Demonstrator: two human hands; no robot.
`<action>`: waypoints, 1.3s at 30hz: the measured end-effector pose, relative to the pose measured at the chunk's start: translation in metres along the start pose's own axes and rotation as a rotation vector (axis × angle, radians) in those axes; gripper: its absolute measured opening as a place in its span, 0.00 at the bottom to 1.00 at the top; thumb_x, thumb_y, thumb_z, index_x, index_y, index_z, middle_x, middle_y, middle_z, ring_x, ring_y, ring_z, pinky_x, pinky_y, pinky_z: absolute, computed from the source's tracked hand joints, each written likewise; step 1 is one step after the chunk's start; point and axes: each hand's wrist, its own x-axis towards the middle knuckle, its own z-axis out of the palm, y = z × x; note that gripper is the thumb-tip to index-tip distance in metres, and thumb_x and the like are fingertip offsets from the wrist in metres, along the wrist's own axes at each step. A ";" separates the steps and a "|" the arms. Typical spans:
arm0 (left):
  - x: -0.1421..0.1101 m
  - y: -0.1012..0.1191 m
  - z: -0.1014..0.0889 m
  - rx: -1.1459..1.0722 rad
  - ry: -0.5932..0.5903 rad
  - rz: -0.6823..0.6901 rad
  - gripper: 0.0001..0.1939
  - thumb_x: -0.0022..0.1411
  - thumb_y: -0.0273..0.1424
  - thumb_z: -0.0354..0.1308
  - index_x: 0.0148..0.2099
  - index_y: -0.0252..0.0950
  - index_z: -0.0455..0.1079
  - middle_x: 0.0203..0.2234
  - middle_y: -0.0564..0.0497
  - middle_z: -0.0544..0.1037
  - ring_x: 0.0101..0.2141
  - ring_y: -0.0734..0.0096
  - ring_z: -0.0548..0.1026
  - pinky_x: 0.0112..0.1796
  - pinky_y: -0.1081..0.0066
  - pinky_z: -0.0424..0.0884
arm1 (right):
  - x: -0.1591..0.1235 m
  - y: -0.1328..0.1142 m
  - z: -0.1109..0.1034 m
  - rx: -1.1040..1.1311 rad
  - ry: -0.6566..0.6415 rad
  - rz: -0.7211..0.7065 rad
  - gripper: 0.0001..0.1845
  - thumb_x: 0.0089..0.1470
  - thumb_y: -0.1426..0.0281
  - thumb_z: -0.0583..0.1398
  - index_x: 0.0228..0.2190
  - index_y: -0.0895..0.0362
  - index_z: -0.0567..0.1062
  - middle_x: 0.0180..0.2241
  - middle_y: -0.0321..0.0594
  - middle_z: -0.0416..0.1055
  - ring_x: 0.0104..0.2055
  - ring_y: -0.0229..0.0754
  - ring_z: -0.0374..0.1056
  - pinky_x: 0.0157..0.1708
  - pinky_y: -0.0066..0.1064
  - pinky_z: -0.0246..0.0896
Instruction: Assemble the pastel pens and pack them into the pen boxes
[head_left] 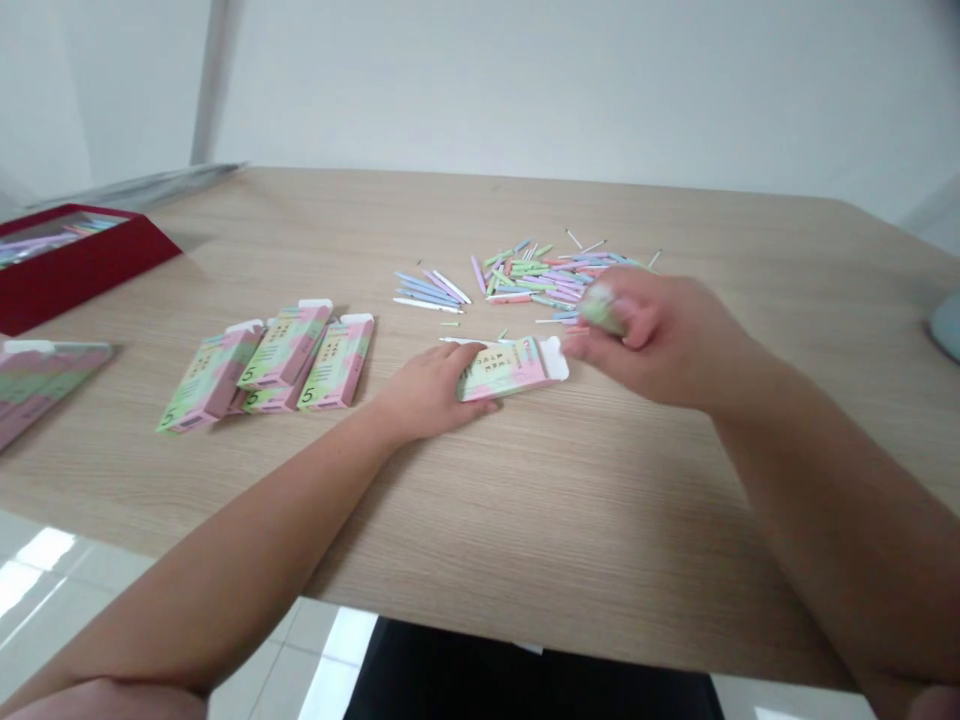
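Note:
A pink and green printed cardboard box [506,368] lies flat on the table, its white end flap open toward the right. My left hand [431,392] is closed around the box's left end. Just right of the flap, my right hand [660,335] is raised slightly above the table. Its fingers are closed on a pale green and pink thing [606,309], too blurred to name. Behind both hands spreads a pile of slim pastel pen-like sticks [536,278]. A smaller group of blue, purple and white sticks [429,290] lies to its left.
Several matching boxes [285,345] lie stacked and side by side on the left. More boxes [49,385] stand at the left edge, below a dark red tray [82,268] holding pastel sticks. The wooden table [540,500] has its near edge in front of my lap.

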 end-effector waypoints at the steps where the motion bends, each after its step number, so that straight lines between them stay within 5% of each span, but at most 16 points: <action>1: -0.001 -0.004 -0.002 0.027 -0.020 0.020 0.41 0.60 0.52 0.63 0.69 0.41 0.59 0.59 0.39 0.73 0.58 0.46 0.71 0.58 0.53 0.67 | -0.001 0.006 -0.003 -0.240 -0.168 -0.015 0.22 0.43 0.55 0.74 0.27 0.51 0.70 0.24 0.34 0.68 0.34 0.47 0.69 0.36 0.37 0.59; 4: -0.004 -0.012 -0.007 0.093 -0.082 0.051 0.41 0.60 0.56 0.62 0.69 0.43 0.61 0.60 0.41 0.72 0.60 0.45 0.70 0.60 0.52 0.64 | 0.002 0.030 -0.001 -0.834 -0.577 -0.068 0.18 0.54 0.52 0.67 0.35 0.52 0.75 0.33 0.41 0.77 0.37 0.49 0.72 0.35 0.36 0.56; 10: -0.011 -0.016 -0.016 0.139 -0.147 0.053 0.38 0.62 0.54 0.59 0.69 0.45 0.64 0.58 0.41 0.72 0.58 0.44 0.70 0.60 0.50 0.64 | 0.007 0.068 0.022 -1.011 -0.785 0.027 0.27 0.55 0.46 0.64 0.46 0.53 0.76 0.40 0.48 0.80 0.38 0.54 0.75 0.29 0.34 0.53; 23: -0.015 -0.016 -0.015 -0.001 -0.153 0.161 0.35 0.62 0.44 0.61 0.69 0.40 0.63 0.55 0.43 0.73 0.57 0.52 0.72 0.61 0.59 0.66 | -0.003 0.073 0.044 -1.025 -0.740 -0.029 0.37 0.51 0.39 0.65 0.50 0.54 0.71 0.42 0.48 0.79 0.38 0.56 0.77 0.29 0.35 0.57; 29: -0.013 -0.017 -0.017 -0.041 -0.169 0.167 0.33 0.61 0.42 0.62 0.67 0.40 0.65 0.54 0.44 0.73 0.57 0.53 0.71 0.61 0.60 0.65 | -0.007 0.071 0.044 -0.963 -0.748 -0.149 0.34 0.54 0.44 0.65 0.52 0.54 0.71 0.51 0.51 0.74 0.50 0.58 0.74 0.39 0.38 0.64; 39: -0.009 -0.026 -0.022 -0.078 -0.189 0.145 0.31 0.61 0.43 0.63 0.64 0.40 0.67 0.53 0.45 0.73 0.56 0.55 0.72 0.60 0.61 0.65 | -0.007 0.086 0.032 -0.957 -0.722 -0.242 0.38 0.57 0.41 0.62 0.57 0.55 0.70 0.52 0.53 0.73 0.51 0.59 0.72 0.47 0.42 0.64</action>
